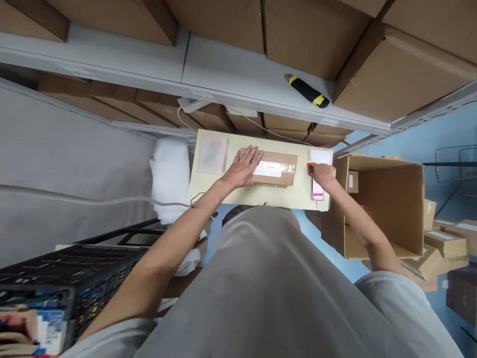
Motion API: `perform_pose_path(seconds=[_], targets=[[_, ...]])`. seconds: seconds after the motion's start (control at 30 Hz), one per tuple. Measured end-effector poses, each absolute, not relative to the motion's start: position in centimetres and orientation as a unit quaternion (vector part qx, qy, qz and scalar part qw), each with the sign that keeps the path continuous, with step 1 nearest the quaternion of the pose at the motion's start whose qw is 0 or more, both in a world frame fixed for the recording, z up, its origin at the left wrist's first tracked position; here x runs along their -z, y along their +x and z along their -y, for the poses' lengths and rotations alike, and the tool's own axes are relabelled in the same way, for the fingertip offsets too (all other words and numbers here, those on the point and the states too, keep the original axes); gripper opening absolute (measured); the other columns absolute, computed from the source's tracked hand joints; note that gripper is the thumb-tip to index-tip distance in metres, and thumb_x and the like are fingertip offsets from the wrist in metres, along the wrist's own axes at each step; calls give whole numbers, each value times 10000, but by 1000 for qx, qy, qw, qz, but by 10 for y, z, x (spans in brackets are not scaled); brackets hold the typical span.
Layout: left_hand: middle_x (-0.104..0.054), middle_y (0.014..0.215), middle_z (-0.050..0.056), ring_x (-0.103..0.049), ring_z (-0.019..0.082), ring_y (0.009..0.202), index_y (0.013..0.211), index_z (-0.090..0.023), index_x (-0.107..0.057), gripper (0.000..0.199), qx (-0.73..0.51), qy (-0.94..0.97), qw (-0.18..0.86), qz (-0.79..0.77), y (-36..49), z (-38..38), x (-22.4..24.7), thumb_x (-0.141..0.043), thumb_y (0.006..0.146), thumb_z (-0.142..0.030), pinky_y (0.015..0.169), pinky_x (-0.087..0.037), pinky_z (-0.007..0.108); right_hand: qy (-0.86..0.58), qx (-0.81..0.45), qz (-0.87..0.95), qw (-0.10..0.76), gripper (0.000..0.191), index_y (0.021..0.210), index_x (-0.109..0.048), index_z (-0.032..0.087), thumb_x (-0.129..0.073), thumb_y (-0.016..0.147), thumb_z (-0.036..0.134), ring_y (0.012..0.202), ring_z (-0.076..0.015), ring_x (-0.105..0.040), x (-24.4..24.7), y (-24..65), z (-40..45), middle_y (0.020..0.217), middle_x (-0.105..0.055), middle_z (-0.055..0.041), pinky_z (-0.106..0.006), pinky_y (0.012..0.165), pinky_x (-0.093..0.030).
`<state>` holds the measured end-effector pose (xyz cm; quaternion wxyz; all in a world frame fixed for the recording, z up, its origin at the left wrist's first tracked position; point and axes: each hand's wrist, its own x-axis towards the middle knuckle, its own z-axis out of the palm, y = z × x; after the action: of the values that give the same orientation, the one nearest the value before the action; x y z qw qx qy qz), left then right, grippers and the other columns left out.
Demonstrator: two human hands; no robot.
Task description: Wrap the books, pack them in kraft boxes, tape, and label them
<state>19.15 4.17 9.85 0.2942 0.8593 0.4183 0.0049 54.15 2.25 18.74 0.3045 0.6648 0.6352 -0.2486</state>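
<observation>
A taped cardboard package [288, 163] with a white label lies on a pale yellow board [231, 196]. My left hand [244, 168] rests on the package's left end with its fingers spread. Near the board's right end, my right hand [323, 175] is closed around an orange and blue object [310, 169], mostly hidden by the fingers. Just below that hand lies a phone [318, 191] with a lit screen, partly covered. White labels [319, 156] sit above the hand. At the board's left end is a flat, clear-wrapped item [212, 155].
A shelf [223, 64] with cardboard boxes spans the top, bearing a black and yellow cutter [307, 91]. An open carton [387, 209] stands at right, smaller boxes [443, 243] beyond it. White wrap [169, 174] and a black crate [74, 283] are at left.
</observation>
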Motion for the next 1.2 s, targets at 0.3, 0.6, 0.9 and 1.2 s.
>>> perform_pose_path(seconds=[0.3,0.6,0.9,1.2], targets=[[-33,1931,288,36,507,1804,1880,-194,-34,1375,-218,849,245,-414,229,-41,-162,-806,907,-784,1412,-10,782,712,201,-673,-13,618,1521,-585,147,-398,1150,604,1133,-455,-778,-296,533,-35,1246,-827,-248,-480,917,-589],[-231,1919,227,-109,428,1818,1872,-196,-78,1023,-344,808,192,-439,246,-89,-225,-640,1049,-425,1444,-106,727,562,73,-824,20,491,1510,-486,85,-265,1149,333,1328,-446,-671,-311,402,-166,1409,-734,-294,-559,1186,-489],[-454,1803,283,-396,413,1727,1804,-84,-272,846,-371,742,245,-502,198,-87,-185,-552,1076,-410,1426,-313,644,574,62,-816,32,612,1629,-509,3,-315,1105,251,1527,-455,-544,-285,374,-223,1651,-613,-310,-635,1298,-392],[-592,1711,259,-567,403,1621,1694,-136,-517,798,-327,577,369,-651,141,-16,-89,-619,1064,-615,1369,-445,576,694,83,-696,-162,803,1863,-165,166,-108,1180,583,1776,-386,-254,-197,443,-64,1901,-301,-205,-653,1400,-296]])
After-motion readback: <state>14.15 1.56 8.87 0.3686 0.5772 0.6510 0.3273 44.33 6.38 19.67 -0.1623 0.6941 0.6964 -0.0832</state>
